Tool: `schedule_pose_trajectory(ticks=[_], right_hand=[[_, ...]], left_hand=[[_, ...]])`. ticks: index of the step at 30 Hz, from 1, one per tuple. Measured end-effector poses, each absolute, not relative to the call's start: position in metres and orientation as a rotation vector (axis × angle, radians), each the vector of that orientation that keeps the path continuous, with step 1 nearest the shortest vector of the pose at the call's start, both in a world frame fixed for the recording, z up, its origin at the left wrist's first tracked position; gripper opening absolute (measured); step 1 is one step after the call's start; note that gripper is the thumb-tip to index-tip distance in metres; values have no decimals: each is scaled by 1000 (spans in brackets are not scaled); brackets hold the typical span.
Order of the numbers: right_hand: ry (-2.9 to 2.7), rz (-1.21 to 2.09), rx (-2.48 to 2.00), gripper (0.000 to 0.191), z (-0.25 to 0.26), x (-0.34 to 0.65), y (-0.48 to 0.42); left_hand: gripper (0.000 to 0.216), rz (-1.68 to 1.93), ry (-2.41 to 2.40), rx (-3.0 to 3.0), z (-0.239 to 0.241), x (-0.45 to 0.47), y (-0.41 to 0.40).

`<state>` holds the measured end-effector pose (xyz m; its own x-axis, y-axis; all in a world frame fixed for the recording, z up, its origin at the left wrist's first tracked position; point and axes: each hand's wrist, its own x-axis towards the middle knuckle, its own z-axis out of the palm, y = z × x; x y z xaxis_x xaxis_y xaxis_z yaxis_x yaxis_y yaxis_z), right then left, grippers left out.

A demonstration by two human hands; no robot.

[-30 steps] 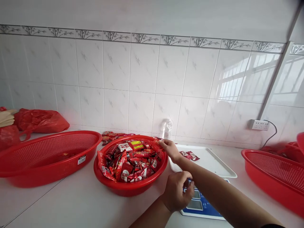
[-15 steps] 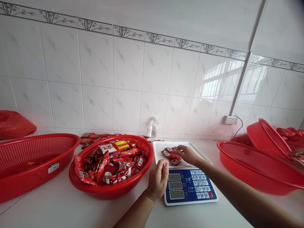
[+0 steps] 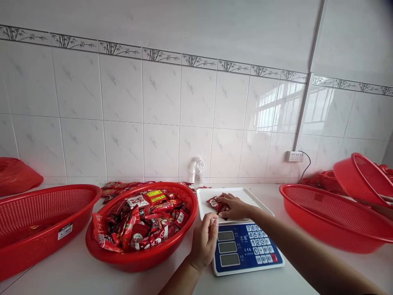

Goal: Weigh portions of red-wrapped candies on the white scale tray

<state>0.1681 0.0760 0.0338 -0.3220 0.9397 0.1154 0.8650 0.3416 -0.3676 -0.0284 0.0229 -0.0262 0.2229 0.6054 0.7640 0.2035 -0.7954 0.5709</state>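
My right hand [image 3: 235,206] lies over a small pile of red snack packets [image 3: 213,202] on the white tray [image 3: 252,196] of a digital scale. Its fingers are spread across the packets, with the thumb apart, and they hide part of the pile. Close to the front left corner of that tray, my left hand [image 3: 204,241] is held with its fingers curled in; nothing shows in it. The blue keypad panel [image 3: 242,238] of the scale lies just right of it. On the left is a red basket [image 3: 129,260] heaped with mixed red snack packets [image 3: 153,217].
Another red basket [image 3: 27,237] stands at the far left, below a red bag [image 3: 18,176]. More packets [image 3: 115,189] and a clear bottle [image 3: 198,172] line the wall. At right are a large red basket [image 3: 331,225], a tilted one [image 3: 350,176] and another person's hand.
My right hand has flattened and spread over the packets, covering more of them. My left hand has stayed beside the scale. At far right the tilted basket has shifted, and the view has tipped slightly.
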Motion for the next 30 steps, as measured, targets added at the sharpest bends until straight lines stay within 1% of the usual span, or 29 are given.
schedule_pose_trajectory(ticks=[4, 7, 9, 13, 15, 18, 21, 26, 30], right_hand=[[-2278, 338, -1504, 69, 34, 180, 82], [-2149, 256, -1488, 66, 32, 189, 72], [-2028, 179, -1481, 60, 27, 199, 57], [-1700, 39, -1494, 52, -8, 231, 14], [-1357, 42, -1482, 49, -38, 252, -7], [-981, 92, -1455, 53, -82, 278, -26], [-802, 243, -1421, 62, -106, 292, -30], [-815, 381, -1441, 64, -112, 298, -24], [-888, 450, -1488, 63, -115, 297, -22]], left_hand=[[20, 1582, 757, 2172, -25, -29, 22], [20, 1563, 764, 2179, -25, -28, 23], [20, 1561, 769, 2175, -26, -28, 24], [20, 1580, 795, 2166, -28, -29, 25], [19, 1609, 814, 2153, -28, -29, 26], [18, 1677, 828, 2150, -27, -31, 29], [24, 1761, 879, 2224, -26, -31, 34], [38, 1687, 951, 2343, -27, -28, 42], [44, 1667, 930, 2377, -28, -26, 45]])
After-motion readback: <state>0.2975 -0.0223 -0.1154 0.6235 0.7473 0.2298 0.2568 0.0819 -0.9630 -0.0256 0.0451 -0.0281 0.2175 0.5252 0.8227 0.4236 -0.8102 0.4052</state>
